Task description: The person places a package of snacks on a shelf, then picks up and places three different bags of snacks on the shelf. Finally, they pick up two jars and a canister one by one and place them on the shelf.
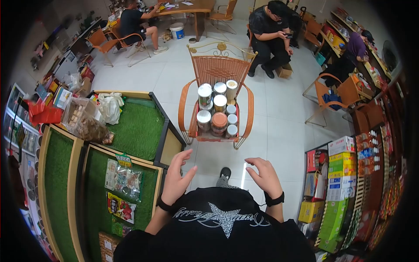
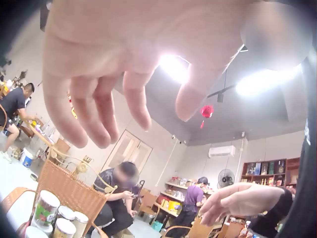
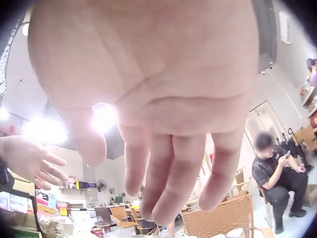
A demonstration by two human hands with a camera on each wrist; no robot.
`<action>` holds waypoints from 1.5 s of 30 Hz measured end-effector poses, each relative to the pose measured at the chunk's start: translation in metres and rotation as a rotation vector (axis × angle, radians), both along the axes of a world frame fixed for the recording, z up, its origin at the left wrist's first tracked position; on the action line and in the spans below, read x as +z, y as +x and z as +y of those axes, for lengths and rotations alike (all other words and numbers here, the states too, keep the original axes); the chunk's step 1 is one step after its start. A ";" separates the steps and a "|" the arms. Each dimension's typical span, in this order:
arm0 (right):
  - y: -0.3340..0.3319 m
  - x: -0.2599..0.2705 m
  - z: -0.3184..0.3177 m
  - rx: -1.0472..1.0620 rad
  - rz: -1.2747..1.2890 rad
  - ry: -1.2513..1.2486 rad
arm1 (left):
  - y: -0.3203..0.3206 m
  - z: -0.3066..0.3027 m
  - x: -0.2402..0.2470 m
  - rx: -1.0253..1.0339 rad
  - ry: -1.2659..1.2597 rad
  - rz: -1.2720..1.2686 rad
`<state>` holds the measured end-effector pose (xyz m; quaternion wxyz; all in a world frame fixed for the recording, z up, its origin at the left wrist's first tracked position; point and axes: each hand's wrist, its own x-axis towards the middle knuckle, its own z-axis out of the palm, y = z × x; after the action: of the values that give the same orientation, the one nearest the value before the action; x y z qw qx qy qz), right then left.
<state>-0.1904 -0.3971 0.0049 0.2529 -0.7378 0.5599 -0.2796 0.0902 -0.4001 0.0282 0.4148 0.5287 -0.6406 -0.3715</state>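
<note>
Both hands are raised in front of the body with nothing in them. The left hand (image 1: pixel 176 178) is held out with fingers spread, left of the middle in the head view. Opposite it, the right hand (image 1: pixel 265 176) has its fingers relaxed and turned inward. Beyond them stands a wicker armchair (image 1: pixel 214 65) with several cans and jars on its seat. Among these are a jar with an orange lid (image 1: pixel 219 119), a silver-lidded can (image 1: pixel 204 90) and a pale-lidded can (image 1: pixel 231 85). Neither hand touches them.
On the left, green-lined display bins (image 1: pixel 139 126) hold bagged goods, with a white plastic bag (image 1: pixel 110 107) in one. Stacked cartons (image 1: pixel 341 163) line the right side. A seated person (image 1: pixel 270 37) holds a phone; another sits at a wooden table (image 1: pixel 185 8). A third stands by shelves.
</note>
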 end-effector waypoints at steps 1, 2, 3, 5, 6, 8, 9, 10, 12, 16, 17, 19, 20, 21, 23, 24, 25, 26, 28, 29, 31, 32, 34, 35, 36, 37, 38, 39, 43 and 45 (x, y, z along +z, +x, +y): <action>-0.008 0.003 -0.014 0.020 0.042 -0.044 | -0.008 -0.011 0.003 0.000 -0.014 -0.005; -0.016 0.007 -0.025 0.030 0.034 -0.035 | -0.012 -0.022 0.000 -0.038 -0.018 -0.078; -0.025 0.005 -0.036 0.035 0.039 -0.040 | -0.014 -0.033 -0.008 -0.032 -0.022 -0.073; -0.041 -0.008 -0.051 0.094 0.091 0.040 | -0.017 -0.053 -0.041 -0.249 0.052 -0.166; -0.049 -0.016 -0.056 0.129 0.138 0.090 | -0.017 -0.060 -0.062 -0.316 0.098 -0.162; -0.059 -0.036 -0.063 0.210 0.172 0.163 | -0.019 -0.057 -0.094 -0.350 0.335 -0.190; -0.062 -0.045 -0.065 0.271 0.201 0.217 | -0.018 -0.054 -0.109 -0.401 0.552 -0.222; -0.064 -0.052 -0.065 0.316 0.217 0.237 | -0.018 -0.049 -0.121 -0.494 0.418 -0.326; -0.066 -0.061 -0.069 0.329 0.164 0.268 | -0.023 -0.043 -0.136 -0.502 0.580 -0.180; -0.068 -0.073 -0.080 0.387 0.150 0.375 | -0.031 -0.048 -0.144 -0.433 0.774 -0.154; -0.070 -0.077 -0.081 0.425 0.201 0.425 | -0.033 -0.054 -0.138 -0.435 0.794 -0.316; -0.071 -0.089 -0.080 0.449 0.249 0.525 | -0.030 -0.062 -0.140 -0.458 0.791 -0.449; -0.072 -0.095 -0.081 0.455 0.226 0.590 | -0.024 -0.066 -0.151 -0.522 0.749 -0.464; -0.072 -0.098 -0.084 0.460 0.206 0.652 | -0.023 -0.074 -0.152 -0.586 0.702 -0.477; -0.073 -0.100 -0.091 0.433 0.165 0.625 | -0.025 -0.088 -0.151 -0.572 0.702 -0.416; -0.073 -0.099 -0.096 0.413 0.124 0.592 | -0.026 -0.094 -0.156 -0.488 0.645 -0.326; -0.074 -0.100 -0.101 0.400 0.127 0.590 | -0.026 -0.102 -0.160 -0.405 0.586 -0.237; -0.077 -0.100 -0.105 0.258 0.071 0.526 | -0.025 -0.113 -0.163 -0.417 0.580 -0.235; -0.080 -0.098 -0.116 0.111 0.023 0.464 | -0.024 -0.137 -0.162 -0.276 0.562 -0.179; -0.080 -0.097 -0.123 0.037 -0.005 0.466 | -0.022 -0.150 -0.161 -0.265 0.572 -0.191; -0.073 -0.095 -0.135 -0.039 -0.036 0.480 | -0.020 -0.172 -0.158 -0.269 0.557 -0.226; -0.068 -0.094 -0.142 -0.055 -0.042 0.470 | -0.018 -0.180 -0.157 -0.272 0.567 -0.226; -0.059 -0.091 -0.154 -0.075 -0.050 0.469 | -0.012 -0.197 -0.156 -0.241 0.564 -0.122; -0.056 -0.090 -0.159 -0.109 -0.081 0.468 | -0.010 -0.206 -0.156 -0.245 0.575 -0.120; -0.053 -0.089 -0.163 -0.144 -0.111 0.469 | -0.009 -0.214 -0.155 -0.243 0.569 -0.104; -0.052 -0.089 -0.166 -0.147 -0.109 0.485 | -0.007 -0.221 -0.155 -0.240 0.564 -0.087; -0.051 -0.089 -0.170 -0.170 -0.132 0.500 | -0.007 -0.228 -0.153 -0.245 0.565 -0.082; -0.050 -0.090 -0.174 -0.192 -0.157 0.514 | -0.005 -0.235 -0.155 -0.246 0.578 -0.081; -0.046 -0.105 -0.187 -0.221 -0.185 0.601 | 0.002 -0.250 -0.173 -0.298 0.603 -0.083; -0.046 -0.125 -0.191 -0.121 -0.174 0.666 | 0.008 -0.252 -0.198 -0.326 0.604 -0.091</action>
<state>-0.2366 -0.5882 -0.1197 0.5095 -0.5536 0.6396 -0.1578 0.0986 -0.6525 -0.1699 0.1456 0.5344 -0.5957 -0.5817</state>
